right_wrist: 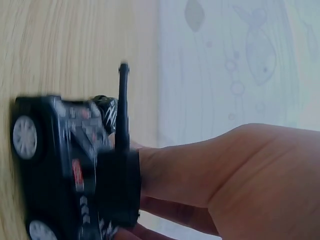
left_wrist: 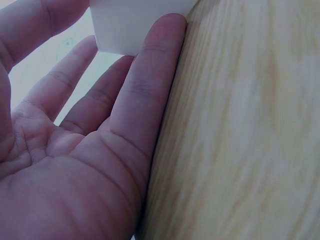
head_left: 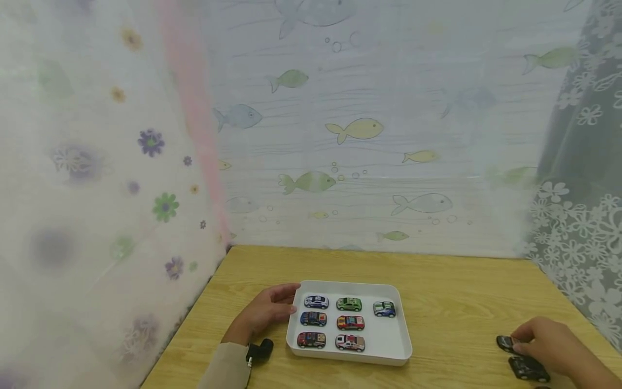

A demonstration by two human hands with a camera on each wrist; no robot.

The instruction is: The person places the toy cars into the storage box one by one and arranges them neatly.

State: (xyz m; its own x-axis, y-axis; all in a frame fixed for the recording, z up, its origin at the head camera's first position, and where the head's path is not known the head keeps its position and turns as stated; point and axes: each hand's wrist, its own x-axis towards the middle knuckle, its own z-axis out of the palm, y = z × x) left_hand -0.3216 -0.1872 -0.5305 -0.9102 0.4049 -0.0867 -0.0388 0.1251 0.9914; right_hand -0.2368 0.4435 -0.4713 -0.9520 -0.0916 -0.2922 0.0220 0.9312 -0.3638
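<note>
My left hand (head_left: 267,310) rests at the left side of a white tray (head_left: 405,324), fingers extended; in the left wrist view the fingertips (left_wrist: 170,25) lie at the tray's wall (left_wrist: 120,25). Several small printed toy cars stand in the tray, among them a green car (head_left: 349,304) and a red-and-yellow car (head_left: 350,322). On the right, my right hand (head_left: 549,346) pinches a small black toy car (head_left: 505,343) between thumb and fingers. Just below it stands another black toy car (head_left: 529,369), whose silver-white wheels show in the right wrist view.
In the right wrist view a black box with an upright rod (right_wrist: 118,185) overlaps the hand and the nearer car. The wooden table (head_left: 452,302) meets a fish-print curtain (head_left: 369,162) behind and a flower-print curtain (head_left: 121,270) at left.
</note>
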